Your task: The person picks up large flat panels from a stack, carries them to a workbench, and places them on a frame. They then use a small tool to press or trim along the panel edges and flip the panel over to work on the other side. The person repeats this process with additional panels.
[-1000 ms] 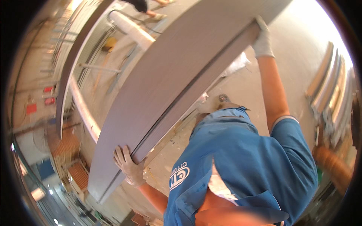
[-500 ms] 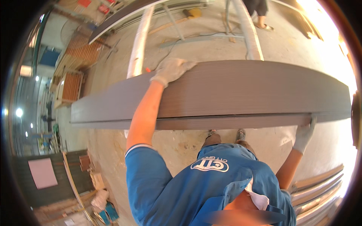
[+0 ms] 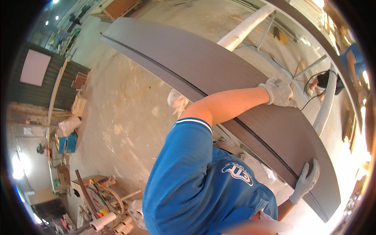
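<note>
A long grey-brown panel (image 3: pixel 188 58) runs slantwise from the upper left to the lower right, with a dark lengthwise groove near its near edge. It lies over pale wrapped support bars (image 3: pixel 244 29). My left hand (image 3: pixel 279 92), in a light work glove, reaches across the panel and has its fingers bent over the far edge. My right hand (image 3: pixel 306 181), gloved too, lies on the face by the groove near the right end, fingers stretched out and thumb apart. The panel's underside is hidden.
Another dark long piece (image 3: pixel 301 21) lies beyond, on the same metal frame. A person in blue (image 3: pixel 350 62) bends down at the far right. Cardboard tubes (image 3: pixel 103 221) and clutter stand at the lower left. A black cable (image 3: pixel 309 100) hangs by the frame.
The view has turned, so the panel now slants down to the right. My left hand sits farther along the far edge; my right hand has moved from the near edge onto the face.
</note>
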`<action>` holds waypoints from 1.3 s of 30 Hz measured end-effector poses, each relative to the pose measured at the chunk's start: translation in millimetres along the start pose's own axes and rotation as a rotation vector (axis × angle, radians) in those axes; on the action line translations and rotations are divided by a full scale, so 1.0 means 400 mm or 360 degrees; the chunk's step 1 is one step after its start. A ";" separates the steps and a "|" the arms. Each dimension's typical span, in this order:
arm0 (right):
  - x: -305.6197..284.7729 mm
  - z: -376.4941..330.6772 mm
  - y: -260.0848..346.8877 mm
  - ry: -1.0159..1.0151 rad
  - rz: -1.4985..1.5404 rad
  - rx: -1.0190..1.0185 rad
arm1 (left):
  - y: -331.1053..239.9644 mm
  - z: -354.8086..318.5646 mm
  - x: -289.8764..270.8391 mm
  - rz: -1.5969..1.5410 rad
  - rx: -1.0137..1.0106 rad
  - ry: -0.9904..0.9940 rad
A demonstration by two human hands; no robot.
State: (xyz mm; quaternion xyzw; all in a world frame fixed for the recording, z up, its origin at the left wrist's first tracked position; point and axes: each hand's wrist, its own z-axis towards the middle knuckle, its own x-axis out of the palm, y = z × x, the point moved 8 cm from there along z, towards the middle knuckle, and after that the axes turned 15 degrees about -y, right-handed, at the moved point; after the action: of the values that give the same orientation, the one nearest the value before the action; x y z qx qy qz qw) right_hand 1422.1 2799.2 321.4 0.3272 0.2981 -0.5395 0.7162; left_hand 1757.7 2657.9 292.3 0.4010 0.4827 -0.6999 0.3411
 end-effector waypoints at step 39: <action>0.304 0.286 0.296 0.0475 0.0745 -0.0591 | 0.141 -0.788 -0.011 -0.2102 -0.1796 -0.1371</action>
State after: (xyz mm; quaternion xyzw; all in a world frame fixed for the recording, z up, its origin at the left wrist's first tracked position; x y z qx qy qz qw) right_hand 1574.4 2662.5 313.5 0.3261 0.4096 -0.2430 0.8166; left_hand 1881.3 2940.5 206.5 -0.4643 0.7092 -0.5029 0.1691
